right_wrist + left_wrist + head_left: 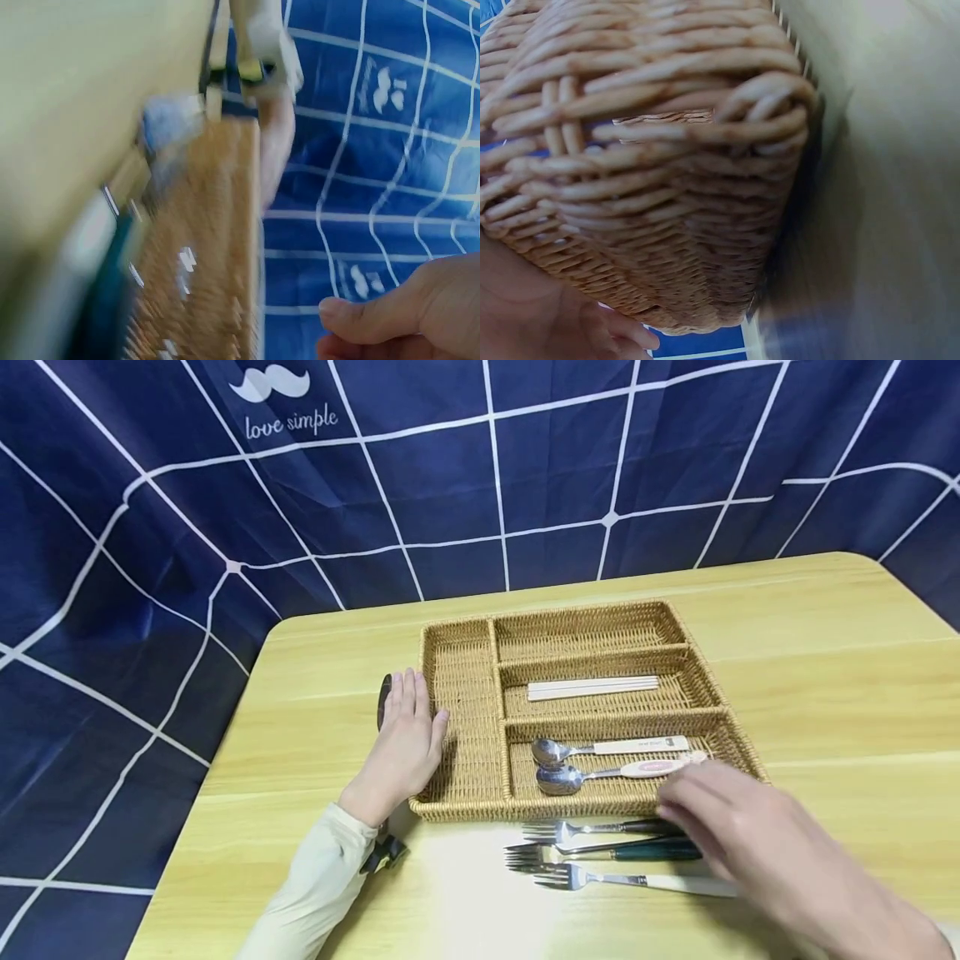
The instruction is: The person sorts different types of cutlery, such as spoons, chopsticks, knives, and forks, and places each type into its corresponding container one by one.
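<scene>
Across a pale wooden table point(322, 693), backed by a blue gridded cloth point(562, 468), stands a four-compartment wicker tray point(459, 811). White chopsticks point(592, 688) occupy its middle right-hand compartment. The tray's near wall separates the spoons inside from the black-handled fork point(558, 832), teal-handled fork point(652, 850) and white-handled fork point(675, 884) on the table; the right hand point(765, 843) hides some of the handle ends.

Lettering point(292, 422) on the cloth reads "love simple" beneath a white moustache point(270, 382). The upper spoon point(641, 745) bears print too small to read; the lower spoon point(560, 779) has a pinkish oval on its handle.

The left hand point(401, 743) rests against the tray's left side, fingers extended. The right hand, loosely bent with nothing seen between thumb and fingers, is over the tray's near right corner, just beside the lower spoon's handle and the forks; motion blur leaves any contact uncertain.
</scene>
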The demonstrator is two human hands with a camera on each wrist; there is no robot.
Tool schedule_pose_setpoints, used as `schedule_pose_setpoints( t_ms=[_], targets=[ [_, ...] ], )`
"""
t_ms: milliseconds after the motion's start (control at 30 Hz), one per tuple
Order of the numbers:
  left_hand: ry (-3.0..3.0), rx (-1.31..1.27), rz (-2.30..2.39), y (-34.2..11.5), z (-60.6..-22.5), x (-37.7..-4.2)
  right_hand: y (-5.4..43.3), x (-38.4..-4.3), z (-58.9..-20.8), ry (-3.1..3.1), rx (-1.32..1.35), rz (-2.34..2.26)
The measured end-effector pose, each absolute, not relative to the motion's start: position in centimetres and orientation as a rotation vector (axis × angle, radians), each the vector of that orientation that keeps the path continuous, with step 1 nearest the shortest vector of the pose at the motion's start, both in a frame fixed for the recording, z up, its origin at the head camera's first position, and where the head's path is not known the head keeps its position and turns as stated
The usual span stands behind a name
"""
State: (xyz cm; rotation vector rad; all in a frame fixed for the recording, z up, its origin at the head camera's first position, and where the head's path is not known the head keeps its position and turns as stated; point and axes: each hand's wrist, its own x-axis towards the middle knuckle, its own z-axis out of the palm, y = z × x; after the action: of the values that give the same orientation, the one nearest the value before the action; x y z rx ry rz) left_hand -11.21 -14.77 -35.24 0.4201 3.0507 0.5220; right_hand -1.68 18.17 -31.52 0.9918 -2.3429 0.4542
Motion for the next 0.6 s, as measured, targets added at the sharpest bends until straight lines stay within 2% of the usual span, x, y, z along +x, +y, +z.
schedule_pose_setpoints(
  t_ms=[200, 600],
  targets=[
    [3.04, 0.418, 0.519, -14.7, -35.3, -11.3, 18.1, 0.6, -35.0, -2.379, 1.07, 0.462],
    [3.032, 0.39, 0.52, -14.8, -35.1, -11.2, 19.3, 1.8, -39.1, -2.579, 1.019, 0.3]
  ],
)
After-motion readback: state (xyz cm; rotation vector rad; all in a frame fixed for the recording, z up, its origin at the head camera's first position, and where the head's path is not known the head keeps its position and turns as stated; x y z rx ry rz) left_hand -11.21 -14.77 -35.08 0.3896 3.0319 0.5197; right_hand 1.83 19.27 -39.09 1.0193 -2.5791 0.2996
